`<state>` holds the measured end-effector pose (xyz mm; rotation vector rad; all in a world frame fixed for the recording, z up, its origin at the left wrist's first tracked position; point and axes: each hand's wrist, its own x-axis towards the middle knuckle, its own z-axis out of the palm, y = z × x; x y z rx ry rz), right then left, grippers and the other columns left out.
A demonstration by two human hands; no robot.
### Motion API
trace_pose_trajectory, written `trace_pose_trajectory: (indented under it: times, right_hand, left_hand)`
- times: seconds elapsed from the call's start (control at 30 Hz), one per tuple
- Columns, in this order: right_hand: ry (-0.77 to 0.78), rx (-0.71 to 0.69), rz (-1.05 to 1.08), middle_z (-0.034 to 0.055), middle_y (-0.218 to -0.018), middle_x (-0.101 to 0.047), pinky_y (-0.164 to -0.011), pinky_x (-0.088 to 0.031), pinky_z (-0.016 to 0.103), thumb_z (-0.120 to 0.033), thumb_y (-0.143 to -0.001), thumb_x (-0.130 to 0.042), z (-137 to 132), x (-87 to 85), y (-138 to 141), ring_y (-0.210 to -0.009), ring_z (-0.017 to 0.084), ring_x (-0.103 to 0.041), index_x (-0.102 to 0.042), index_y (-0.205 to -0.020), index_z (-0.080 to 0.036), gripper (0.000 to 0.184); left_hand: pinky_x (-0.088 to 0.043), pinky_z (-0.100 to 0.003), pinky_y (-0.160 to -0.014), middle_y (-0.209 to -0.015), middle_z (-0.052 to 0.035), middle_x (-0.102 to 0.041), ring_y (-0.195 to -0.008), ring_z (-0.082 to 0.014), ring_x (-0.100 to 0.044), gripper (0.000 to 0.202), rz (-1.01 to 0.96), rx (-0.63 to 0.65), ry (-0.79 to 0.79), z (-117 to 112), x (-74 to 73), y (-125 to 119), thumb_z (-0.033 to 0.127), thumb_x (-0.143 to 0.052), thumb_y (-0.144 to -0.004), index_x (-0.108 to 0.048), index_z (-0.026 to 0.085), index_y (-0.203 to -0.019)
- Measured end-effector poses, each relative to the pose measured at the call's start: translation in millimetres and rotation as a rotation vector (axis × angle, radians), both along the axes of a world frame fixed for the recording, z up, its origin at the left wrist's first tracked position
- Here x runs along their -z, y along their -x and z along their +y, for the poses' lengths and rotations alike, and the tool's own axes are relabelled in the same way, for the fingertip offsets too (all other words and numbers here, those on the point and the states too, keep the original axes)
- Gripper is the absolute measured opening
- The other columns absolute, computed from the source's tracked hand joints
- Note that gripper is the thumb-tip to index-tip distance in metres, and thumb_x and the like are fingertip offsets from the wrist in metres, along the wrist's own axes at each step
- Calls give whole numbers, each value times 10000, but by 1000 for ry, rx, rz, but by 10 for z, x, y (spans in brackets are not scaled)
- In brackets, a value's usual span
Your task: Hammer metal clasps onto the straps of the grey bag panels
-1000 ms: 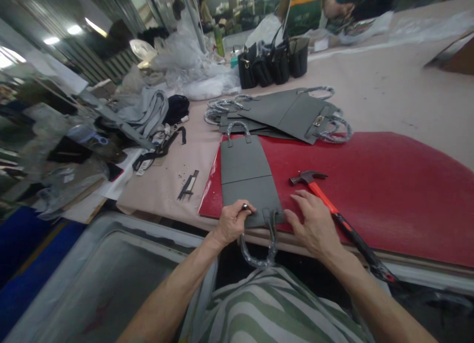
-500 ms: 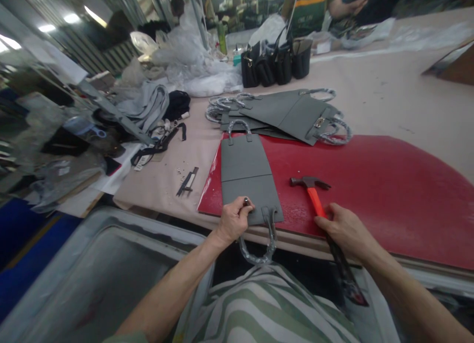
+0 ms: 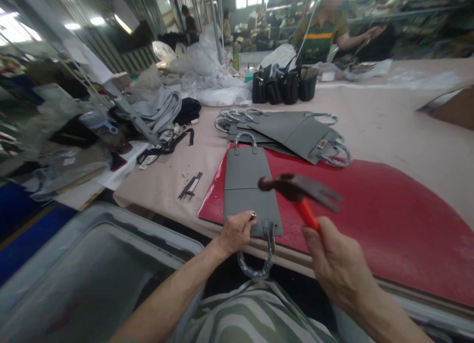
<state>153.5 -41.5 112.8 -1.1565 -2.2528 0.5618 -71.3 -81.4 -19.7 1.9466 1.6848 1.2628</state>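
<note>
A flat grey bag panel with wrapped handles at both ends lies on the red mat. My left hand pinches a small metal piece at the panel's near edge, beside the near handle that hangs over the table edge. My right hand is closed around the orange handle of a claw hammer, raised in the air above the panel's near end, its head blurred.
A pile of grey bag panels lies beyond the mat, with black bags behind. Black snips lie left of the mat. Cloth and plastic clutter fills the left side. A person in green works at the far end.
My right hand moved from the panel to the hammer on the mat, gripped it and lifted it over the panel. My left hand stayed pinched at the near edge.
</note>
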Motion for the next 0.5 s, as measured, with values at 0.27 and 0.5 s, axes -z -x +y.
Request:
trace_pose_trajectory:
  times: [0.27,0.5]
  right_hand:
    - [-351,75,5,-52,-517,-463,-427,-254,250,-370,-1012,-371,-23,-428,14,-367,107,-405,-460,-790,-242,271]
    - [-121,-169,-252,-54,-463,-450,-437,-171,285,-339,-985,-357,-78,-32,31,-343,126,-383,-394,-742,-249,262]
  left_hand:
    - [-552,-243,-717,-809,-57,-719,-749,-161,-704,141,-7,5,-31,-6,18,8,147,-492,-924,-626,183,-898]
    - [-526,-231,-648,-756,-47,-700,-671,-156,-680,151,2,-8,-1,0,55,18,159,-491,-922,-640,181,-928]
